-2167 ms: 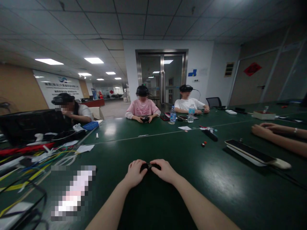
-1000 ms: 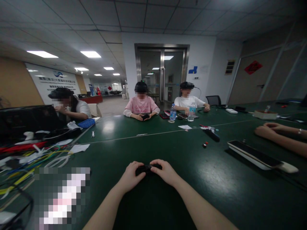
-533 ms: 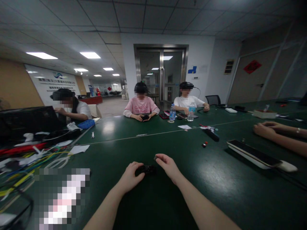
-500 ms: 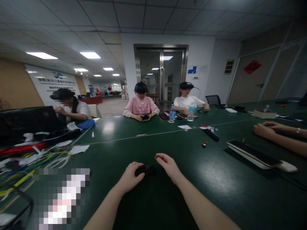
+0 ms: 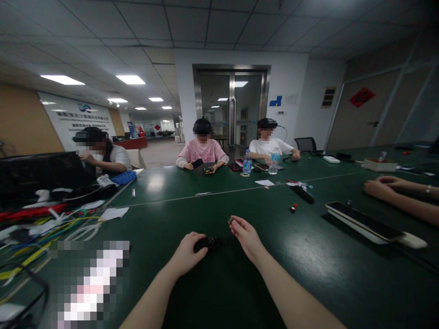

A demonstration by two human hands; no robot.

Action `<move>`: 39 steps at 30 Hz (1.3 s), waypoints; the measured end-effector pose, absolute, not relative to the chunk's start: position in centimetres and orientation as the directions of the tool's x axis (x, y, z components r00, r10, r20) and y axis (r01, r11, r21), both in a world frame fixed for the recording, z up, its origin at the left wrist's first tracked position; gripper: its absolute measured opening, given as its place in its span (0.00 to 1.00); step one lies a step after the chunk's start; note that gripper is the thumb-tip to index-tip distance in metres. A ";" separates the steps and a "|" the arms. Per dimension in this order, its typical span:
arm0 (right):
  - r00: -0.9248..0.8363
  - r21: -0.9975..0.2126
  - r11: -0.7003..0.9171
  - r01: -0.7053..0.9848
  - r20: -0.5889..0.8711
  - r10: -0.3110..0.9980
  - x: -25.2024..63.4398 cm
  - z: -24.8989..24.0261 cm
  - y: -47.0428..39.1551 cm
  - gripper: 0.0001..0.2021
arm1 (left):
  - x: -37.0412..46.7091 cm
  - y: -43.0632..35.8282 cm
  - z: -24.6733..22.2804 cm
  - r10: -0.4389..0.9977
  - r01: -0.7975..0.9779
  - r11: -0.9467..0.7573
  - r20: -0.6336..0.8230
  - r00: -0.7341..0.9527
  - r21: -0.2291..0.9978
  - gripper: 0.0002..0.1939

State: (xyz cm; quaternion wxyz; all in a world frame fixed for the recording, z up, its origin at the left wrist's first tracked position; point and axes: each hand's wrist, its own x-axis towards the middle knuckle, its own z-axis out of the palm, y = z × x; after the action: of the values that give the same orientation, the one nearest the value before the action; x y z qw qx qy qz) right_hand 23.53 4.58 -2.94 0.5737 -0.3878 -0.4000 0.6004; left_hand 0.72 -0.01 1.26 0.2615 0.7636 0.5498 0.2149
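Observation:
My left hand (image 5: pixel 190 250) is closed around the left end of a small black device (image 5: pixel 213 242) lying on the dark green table (image 5: pixel 219 292). Its thumb lies along the near side and the fingers along the far side. The exact kind of the device is too dark to make out. To the right of it and slightly raised, my right hand (image 5: pixel 245 235) pinches a tiny dark piece (image 5: pixel 230 220) between thumb and fingertips. That piece is too small to name, and it is apart from the black device.
Tangled cables (image 5: pixel 73 235) and a black monitor (image 5: pixel 41 176) crowd the left. A phone on a white stand (image 5: pixel 366 221) lies right, near another person's hands (image 5: pixel 384 187). Across the table sit several people, with water bottles (image 5: pixel 274 161) and a small red object (image 5: pixel 293 208) between.
My right hand has moved up and to the right, away from the black device, with the tiny piece. My left hand stays put. The person opposite now holds two parts apart.

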 end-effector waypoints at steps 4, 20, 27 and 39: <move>-0.028 -0.890 -0.024 -0.455 -0.013 1.000 23.6 -3.1 4.7 0.19 | 0.8 0.0 1.1 0.952 0.729 -0.269 0.057 0.302 0.629 0.24; 0.007 -0.816 -0.058 -0.575 -0.076 0.997 24.0 -2.9 5.0 0.18 | 0.9 -0.2 1.6 0.951 0.740 -0.261 0.035 0.306 0.620 0.23; 0.012 -0.821 -0.060 -0.568 -0.081 0.997 24.2 -3.6 5.4 0.19 | 0.9 -0.1 1.5 0.956 0.745 -0.236 0.014 0.291 0.624 0.23; 0.005 -0.816 -0.063 -0.574 -0.080 0.997 24.4 -4.2 5.7 0.18 | 0.8 -0.1 1.2 0.954 0.733 -0.250 0.031 0.299 0.632 0.23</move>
State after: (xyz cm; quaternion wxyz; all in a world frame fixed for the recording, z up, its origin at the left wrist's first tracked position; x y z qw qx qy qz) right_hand 24.41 5.74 -4.18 0.6152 -0.3519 -0.3004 0.6383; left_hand 0.76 -0.08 1.24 0.2620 0.7621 0.5533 0.2106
